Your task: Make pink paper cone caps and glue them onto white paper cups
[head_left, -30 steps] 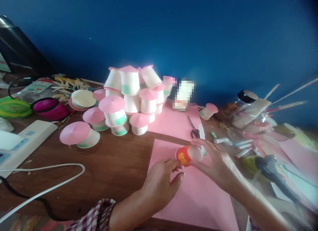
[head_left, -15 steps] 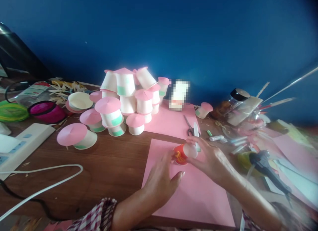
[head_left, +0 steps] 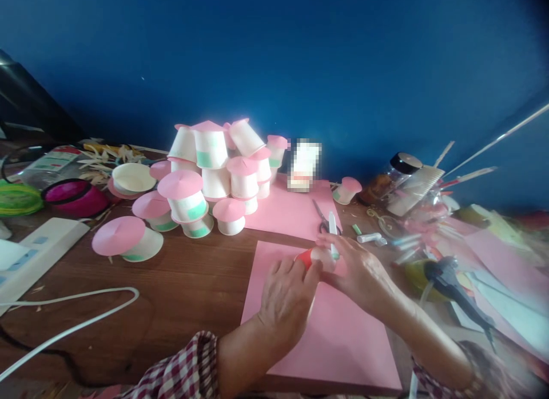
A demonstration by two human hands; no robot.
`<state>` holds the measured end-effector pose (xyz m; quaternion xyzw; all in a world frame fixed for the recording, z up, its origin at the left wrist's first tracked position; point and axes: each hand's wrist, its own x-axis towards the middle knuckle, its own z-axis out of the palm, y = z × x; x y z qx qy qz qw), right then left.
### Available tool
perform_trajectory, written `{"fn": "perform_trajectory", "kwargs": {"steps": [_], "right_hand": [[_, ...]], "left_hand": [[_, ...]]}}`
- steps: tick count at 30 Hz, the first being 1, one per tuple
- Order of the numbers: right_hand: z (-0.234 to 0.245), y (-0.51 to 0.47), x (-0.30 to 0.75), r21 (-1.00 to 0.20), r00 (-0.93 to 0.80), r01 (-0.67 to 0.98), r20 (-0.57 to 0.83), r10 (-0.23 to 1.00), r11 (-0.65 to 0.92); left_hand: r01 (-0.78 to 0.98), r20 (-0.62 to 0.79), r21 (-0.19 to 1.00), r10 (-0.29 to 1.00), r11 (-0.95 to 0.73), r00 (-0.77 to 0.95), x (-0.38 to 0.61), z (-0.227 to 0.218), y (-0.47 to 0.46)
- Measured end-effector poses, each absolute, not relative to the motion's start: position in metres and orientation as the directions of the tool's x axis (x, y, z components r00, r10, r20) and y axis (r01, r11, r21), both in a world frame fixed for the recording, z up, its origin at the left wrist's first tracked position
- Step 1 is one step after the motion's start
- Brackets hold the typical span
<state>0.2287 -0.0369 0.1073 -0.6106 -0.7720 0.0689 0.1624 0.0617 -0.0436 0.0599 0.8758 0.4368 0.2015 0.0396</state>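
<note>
A small red cup (head_left: pixel 305 258) with a whitish open end lies tilted over the pink sheet (head_left: pixel 338 342). My left hand (head_left: pixel 287 299) is closed around its near left side, and the fingers cover much of it. On the other side, the curved fingers and thumb of my right hand (head_left: pixel 354 267) hold the whitish end. Just beyond the right fingertips lie a white pen-like stick (head_left: pixel 333 230) and dark-handled scissors (head_left: pixel 322 219). The yellow pattern on the cup is hidden by my left hand.
White cups with pink cone tops (head_left: pixel 211 147) are stacked at the back left. A blurred-out upright device (head_left: pixel 305 167) stands behind. To the right are a glue gun (head_left: pixel 458 296), a black-lidded jar (head_left: pixel 405 164) and several markers. A power strip (head_left: pixel 51 250) and white cable (head_left: pixel 107 304) lie left.
My left hand has come up and right, closing from an open pose onto the red cup. The right hand stays around the cup's other end. The whole view has shifted slightly.
</note>
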Motion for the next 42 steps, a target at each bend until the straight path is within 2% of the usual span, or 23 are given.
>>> {"fn": "perform_trajectory", "kwargs": {"steps": [2, 5, 13, 16, 20, 24, 26, 29, 31, 33, 38, 42], "right_hand": [[0.109, -0.037, 0.228, -0.301, -0.202, 0.922, 0.163, 0.966, 0.244], [0.112, -0.037, 0.227, -0.3, -0.216, 0.92, 0.152, 0.964, 0.253], [0.109, -0.036, 0.225, -0.296, -0.18, 0.93, 0.144, 0.973, 0.216], [0.112, -0.038, 0.228, -0.312, -0.194, 0.925, 0.102, 0.976, 0.216], [0.128, -0.037, 0.241, -0.41, -0.254, 0.88, 0.023, 0.967, 0.241], [0.151, -0.026, 0.245, -0.563, -0.097, 0.813, 0.117, 0.988, 0.146], [0.159, -0.017, 0.237, -0.599, -0.058, 0.788, 0.164, 0.985, 0.146], [0.159, -0.001, 0.215, -0.615, -0.132, 0.763, 0.154, 0.979, 0.199], [0.153, 0.01, 0.198, -0.621, -0.245, 0.749, 0.066, 0.967, 0.232], [0.146, 0.019, 0.185, -0.58, -0.36, 0.764, -0.02, 0.933, 0.283], [0.134, 0.034, 0.17, -0.227, -0.52, 0.849, -0.208, 0.828, 0.477], [0.129, 0.035, 0.165, -0.165, -0.492, 0.871, -0.304, 0.816, 0.463]], "left_hand": [[0.772, 0.246, 0.198, 0.793, -0.604, 0.557, 0.064, 0.061, -0.047], [0.787, 0.21, 0.166, 0.801, -0.594, 0.56, 0.069, 0.062, -0.053], [0.786, 0.261, 0.147, 0.79, -0.6, 0.554, 0.074, 0.044, -0.054], [0.775, 0.277, 0.119, 0.77, -0.621, 0.574, 0.073, 0.038, -0.052], [0.754, 0.235, 0.121, 0.756, -0.646, 0.61, 0.072, 0.035, -0.055], [0.769, 0.189, 0.14, 0.78, -0.623, 0.597, 0.071, 0.035, -0.061], [0.775, 0.197, 0.144, 0.785, -0.616, 0.587, 0.071, 0.035, -0.064], [0.778, 0.199, 0.135, 0.786, -0.614, 0.586, 0.071, 0.035, -0.064], [0.785, 0.192, 0.122, 0.79, -0.607, 0.582, 0.072, 0.035, -0.063], [0.788, 0.172, 0.117, 0.794, -0.604, 0.583, 0.072, 0.036, -0.061], [0.775, 0.116, 0.101, 0.781, -0.623, 0.613, 0.073, 0.038, -0.058], [0.767, 0.126, 0.09, 0.771, -0.636, 0.624, 0.071, 0.039, -0.058]]}}
